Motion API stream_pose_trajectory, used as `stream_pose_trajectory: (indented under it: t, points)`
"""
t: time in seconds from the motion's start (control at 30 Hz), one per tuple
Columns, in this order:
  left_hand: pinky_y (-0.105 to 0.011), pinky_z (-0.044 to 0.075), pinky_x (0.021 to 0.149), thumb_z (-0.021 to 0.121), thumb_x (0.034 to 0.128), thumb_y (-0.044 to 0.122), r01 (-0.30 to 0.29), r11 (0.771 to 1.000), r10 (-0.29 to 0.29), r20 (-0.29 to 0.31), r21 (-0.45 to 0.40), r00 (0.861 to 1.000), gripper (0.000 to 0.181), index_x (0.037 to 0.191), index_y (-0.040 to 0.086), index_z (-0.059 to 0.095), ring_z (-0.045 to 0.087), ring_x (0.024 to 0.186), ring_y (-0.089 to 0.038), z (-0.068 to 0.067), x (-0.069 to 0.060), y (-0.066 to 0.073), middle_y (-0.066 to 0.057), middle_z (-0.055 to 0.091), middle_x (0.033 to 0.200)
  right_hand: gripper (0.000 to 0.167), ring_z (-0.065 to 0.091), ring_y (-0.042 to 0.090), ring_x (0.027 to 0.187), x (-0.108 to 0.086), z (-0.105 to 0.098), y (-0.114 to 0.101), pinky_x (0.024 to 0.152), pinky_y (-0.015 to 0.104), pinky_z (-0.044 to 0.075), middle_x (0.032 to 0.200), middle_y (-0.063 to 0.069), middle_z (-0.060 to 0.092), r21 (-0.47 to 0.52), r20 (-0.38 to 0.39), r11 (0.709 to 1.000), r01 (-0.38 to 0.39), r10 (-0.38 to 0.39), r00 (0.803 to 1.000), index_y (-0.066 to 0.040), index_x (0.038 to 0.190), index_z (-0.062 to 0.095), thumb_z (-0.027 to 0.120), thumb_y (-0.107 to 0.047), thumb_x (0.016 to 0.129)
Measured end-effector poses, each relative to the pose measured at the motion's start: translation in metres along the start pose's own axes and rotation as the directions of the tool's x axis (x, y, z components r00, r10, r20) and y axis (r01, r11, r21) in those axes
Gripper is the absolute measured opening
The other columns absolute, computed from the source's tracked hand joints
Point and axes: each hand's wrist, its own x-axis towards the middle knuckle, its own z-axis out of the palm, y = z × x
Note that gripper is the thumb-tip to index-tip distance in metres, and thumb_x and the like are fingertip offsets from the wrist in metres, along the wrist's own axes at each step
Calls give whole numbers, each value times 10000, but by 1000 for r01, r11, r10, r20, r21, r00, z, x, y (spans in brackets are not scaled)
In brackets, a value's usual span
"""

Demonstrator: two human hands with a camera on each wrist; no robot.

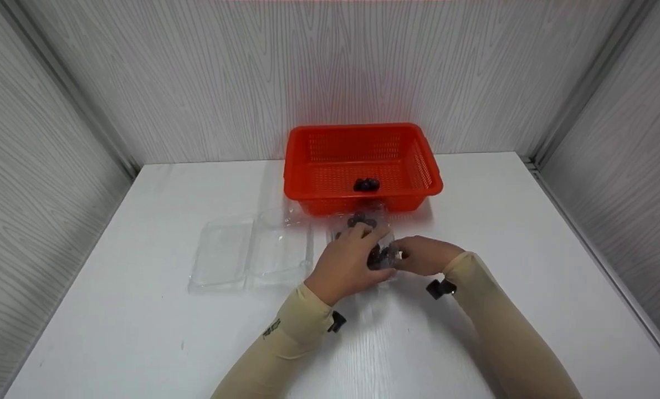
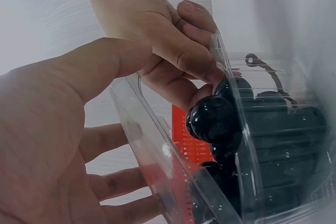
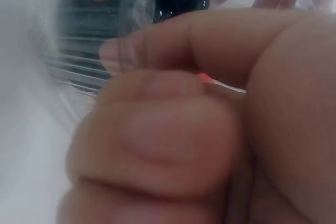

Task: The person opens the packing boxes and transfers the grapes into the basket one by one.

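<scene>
A clear plastic clamshell box holds a bunch of dark grapes, glossy and almost black. My left hand reaches over the box, fingers spread and nearly straight against its raised lid. From the right side, my right hand pinches the box's rim between thumb and curled fingers; its fingertips fill the right wrist view. The lid stands partly folded up, and some grapes show in the gap. Much of the box is hidden under my left hand in the head view.
A red plastic basket stands just behind the box, with more dark grapes inside it. To the left lies another clear clamshell, spread flat on the white table. Wood-grain panels surround the table's back and sides.
</scene>
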Motion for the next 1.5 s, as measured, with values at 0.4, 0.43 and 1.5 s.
stream_pose_trajectory:
  t: [0.4, 0.43, 1.5]
  points:
    - [-368, 600, 805, 701, 925, 428, -85, 996, 86, -117, 9, 989, 776, 1610, 292, 361, 577, 1066, -213, -8, -4, -5, -82, 486, 1421, 119, 486, 126, 695, -1, -7, 6, 666, 314, 435, 737, -46, 566, -41, -23, 998, 47, -48, 999, -126, 832, 694, 660, -113, 946]
    - [-354, 597, 759, 698, 929, 407, -87, 996, 88, -124, 9, 988, 774, 1615, 323, 349, 573, 1048, -215, -9, -6, -5, -89, 467, 1451, 120, 483, 126, 693, -2, -7, 6, 662, 310, 429, 734, -46, 560, -46, -23, 998, 42, -43, 999, -126, 829, 690, 659, -113, 944]
    - [-339, 587, 747, 645, 970, 260, 64, 998, -70, -321, -28, 945, 284, 1218, 138, 715, 660, 905, -196, -59, -66, -60, -20, 721, 995, 119, 501, 125, 687, -3, -10, 11, 647, 307, 442, 733, -48, 616, -66, 17, 997, 44, -43, 999, -122, 793, 712, 627, -96, 871]
